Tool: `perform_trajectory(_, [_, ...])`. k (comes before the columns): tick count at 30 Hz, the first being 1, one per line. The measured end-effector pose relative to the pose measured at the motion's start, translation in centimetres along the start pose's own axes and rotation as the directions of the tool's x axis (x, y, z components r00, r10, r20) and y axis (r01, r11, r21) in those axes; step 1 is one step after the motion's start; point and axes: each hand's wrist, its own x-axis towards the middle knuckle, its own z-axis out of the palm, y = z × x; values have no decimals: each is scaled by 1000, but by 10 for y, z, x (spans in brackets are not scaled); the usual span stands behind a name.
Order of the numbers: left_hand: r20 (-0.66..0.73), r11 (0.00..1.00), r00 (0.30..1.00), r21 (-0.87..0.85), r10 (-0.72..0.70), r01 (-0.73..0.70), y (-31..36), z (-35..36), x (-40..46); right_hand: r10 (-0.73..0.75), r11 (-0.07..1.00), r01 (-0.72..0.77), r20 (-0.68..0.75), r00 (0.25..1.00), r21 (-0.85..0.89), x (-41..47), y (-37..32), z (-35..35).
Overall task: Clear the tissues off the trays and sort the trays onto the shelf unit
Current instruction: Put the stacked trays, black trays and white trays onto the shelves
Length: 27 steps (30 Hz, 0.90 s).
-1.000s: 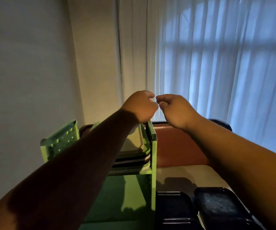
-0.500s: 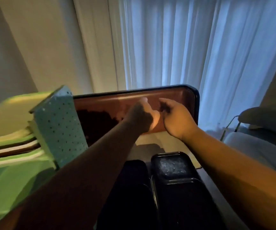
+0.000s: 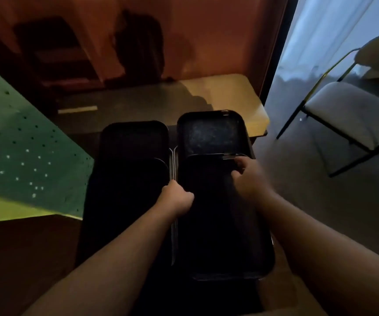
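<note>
Your left hand (image 3: pixel 177 197) and right hand (image 3: pixel 247 176) clamp fingers on near black tray (image 3: pixel 225 224); lift it next toward green shelf unit (image 3: pixel 24 156).

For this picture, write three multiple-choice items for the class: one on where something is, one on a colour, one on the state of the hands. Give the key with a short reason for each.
1. Where is the chair?
A. On the right, beside the table
B. On top of the trays
C. Behind the shelf unit

2. What colour is the perforated shelf unit?
A. Red
B. Green
C. White

3. What are the two hands doing?
A. Both raised in the air
B. Both resting on the chair
C. Both down at the near right tray

Key: 1 A, the chair stands on the floor right of the table. 2 B, its dotted panel is green. 3 C, the left hand is at the left edge of the near right tray and the right hand at its far edge; the grip itself is too dark to judge.
</note>
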Motion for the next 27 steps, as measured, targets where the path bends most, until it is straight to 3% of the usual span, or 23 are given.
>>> perform_trajectory(4, [32, 995, 998, 81, -54, 51, -18, 16, 15, 239, 960, -242, -41, 970, -144, -5, 50, 3])
perform_trajectory(7, [59, 992, 997, 119, -56, 49, -26, 27, 20, 387, 920, -388, -26, 922, -61, -13, 76, 6])
perform_trajectory(12, [23, 995, 997, 71, -72, 70, -31, 39, 20, 436, 898, -437, 20, 900, 47, -15, 102, 10])
perform_trajectory(19, [-89, 993, 996, -113, -29, 19, 1, 24, 46, 315, 926, -271, -144, 938, 264, 44, 81, -10])
perform_trajectory(23, [-121, 981, 991, -192, -56, 32, 32, 2, 84, 231, 919, -201, -52, 972, 339, 87, 52, -24])
perform_trajectory(27, [-164, 988, 985, -154, -50, 24, 54, -11, 113, 130, 954, -124, -5, 992, 275, 119, 38, -21])
